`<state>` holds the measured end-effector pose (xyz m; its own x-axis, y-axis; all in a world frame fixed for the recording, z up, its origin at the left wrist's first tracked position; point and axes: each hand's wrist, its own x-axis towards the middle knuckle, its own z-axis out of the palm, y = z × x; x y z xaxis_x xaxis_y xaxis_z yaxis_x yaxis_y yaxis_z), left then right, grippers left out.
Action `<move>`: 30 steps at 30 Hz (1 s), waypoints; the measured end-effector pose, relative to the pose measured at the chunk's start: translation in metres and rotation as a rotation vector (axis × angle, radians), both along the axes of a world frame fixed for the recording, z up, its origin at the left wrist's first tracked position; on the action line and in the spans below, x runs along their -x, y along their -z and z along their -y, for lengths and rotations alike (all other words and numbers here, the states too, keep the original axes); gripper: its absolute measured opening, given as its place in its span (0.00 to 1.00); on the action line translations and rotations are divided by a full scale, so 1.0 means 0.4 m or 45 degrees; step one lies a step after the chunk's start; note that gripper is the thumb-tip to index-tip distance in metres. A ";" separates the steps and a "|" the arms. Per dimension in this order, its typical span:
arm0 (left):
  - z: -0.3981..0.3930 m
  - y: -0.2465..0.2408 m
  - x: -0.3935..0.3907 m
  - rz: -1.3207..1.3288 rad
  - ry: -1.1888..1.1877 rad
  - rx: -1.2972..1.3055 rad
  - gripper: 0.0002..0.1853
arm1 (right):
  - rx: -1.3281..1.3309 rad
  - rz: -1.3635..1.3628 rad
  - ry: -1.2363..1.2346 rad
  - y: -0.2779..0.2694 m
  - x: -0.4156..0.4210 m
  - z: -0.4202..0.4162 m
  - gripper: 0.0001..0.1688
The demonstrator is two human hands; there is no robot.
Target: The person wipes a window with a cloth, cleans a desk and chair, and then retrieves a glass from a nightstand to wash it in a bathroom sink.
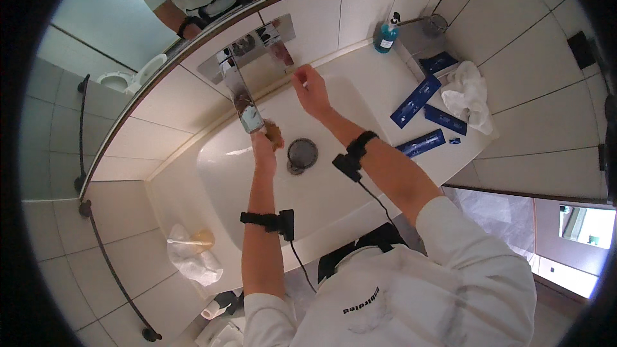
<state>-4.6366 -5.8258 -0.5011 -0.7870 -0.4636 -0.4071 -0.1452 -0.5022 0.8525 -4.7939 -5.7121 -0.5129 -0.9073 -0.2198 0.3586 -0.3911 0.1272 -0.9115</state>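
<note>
My left hand (pixel 263 149) is under the end of the chrome tap spout (pixel 245 101), over the white washbasin (pixel 332 202). A small orange-brown object (pixel 274 135) shows at its fingers and seems to be gripped; the spout and hand hide part of it. Higher up, my right hand (pixel 311 91) hovers near the basin's back edge, to the right of the tap. Its fingers are curled, with a tiny pale spot at the fingertips that is too small to name. Below the hands sits the round dark drain (pixel 302 153).
On the right ledge lie several blue packets (pixel 415 101), a crumpled white cloth (pixel 465 94) and a pump bottle of blue liquid (pixel 386 36). An amber object (pixel 202 240) with a white stick rests on crumpled white material (pixel 195 265) at left. A mirror (pixel 120 9) hangs above.
</note>
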 end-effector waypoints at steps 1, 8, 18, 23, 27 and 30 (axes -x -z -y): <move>-0.017 -0.026 0.005 -0.008 -0.052 -0.042 0.15 | -0.017 0.014 -0.124 -0.009 0.026 0.011 0.13; -0.002 -0.052 -0.057 -0.047 0.232 0.368 0.15 | -0.203 0.075 -0.313 -0.067 0.082 0.053 0.13; 0.001 -0.074 -0.102 0.168 -0.210 0.279 0.11 | -0.331 0.088 -0.392 -0.019 0.087 0.083 0.22; -0.042 -0.098 -0.112 -0.099 -0.307 -0.043 0.11 | -0.081 0.414 -0.292 0.027 0.002 0.078 0.22; -0.063 -0.047 -0.136 -0.175 -0.198 0.087 0.17 | 0.423 1.174 -0.924 -0.044 -0.308 0.052 0.21; -0.124 -0.049 -0.114 -0.014 -0.250 0.292 0.30 | 0.858 1.249 -0.889 -0.084 -0.389 0.021 0.22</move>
